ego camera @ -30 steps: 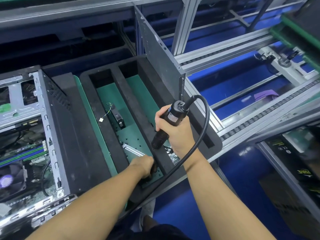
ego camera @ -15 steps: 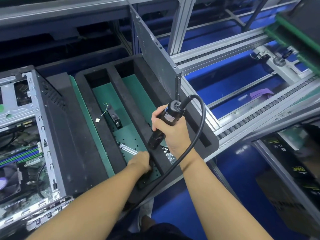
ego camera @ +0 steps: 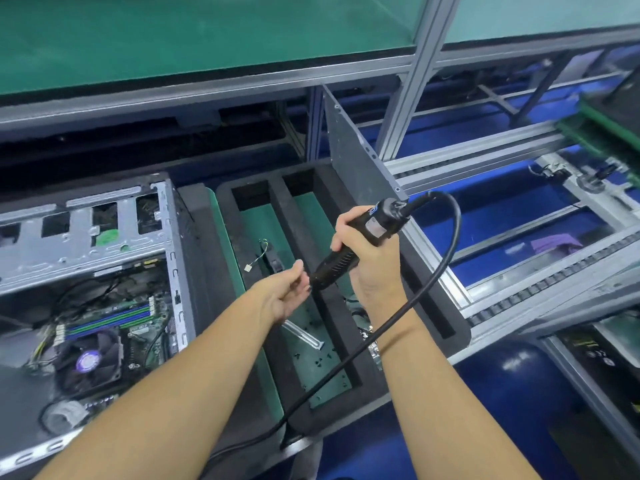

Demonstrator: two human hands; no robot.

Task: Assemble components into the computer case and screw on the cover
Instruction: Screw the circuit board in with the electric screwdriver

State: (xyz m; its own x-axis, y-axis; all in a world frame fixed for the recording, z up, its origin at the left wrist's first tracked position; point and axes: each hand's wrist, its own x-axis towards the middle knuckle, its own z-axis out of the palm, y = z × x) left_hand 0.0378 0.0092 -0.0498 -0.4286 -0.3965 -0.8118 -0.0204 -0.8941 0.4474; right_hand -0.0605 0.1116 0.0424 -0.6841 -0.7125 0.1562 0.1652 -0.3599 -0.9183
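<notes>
Over the foam tray (ego camera: 349, 414), my right hand (ego camera: 372, 268) clamps the electric screwdriver (ego camera: 337, 265); my left hand (ego camera: 284, 296) bunches fingers at its tip. Whether they hold anything, I cannot tell.

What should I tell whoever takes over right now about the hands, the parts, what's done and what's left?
Right hand: grips the driver.
Left hand: fingertips at the driver's tip; I can't see whether they hold a screw.
Case: lies open on the left, with the board and fan inside.
Cover: stands upright in the tray, where loose screws also lie.
Done: board and fan look fitted.
Left: fit the cover and screw it on.
</notes>
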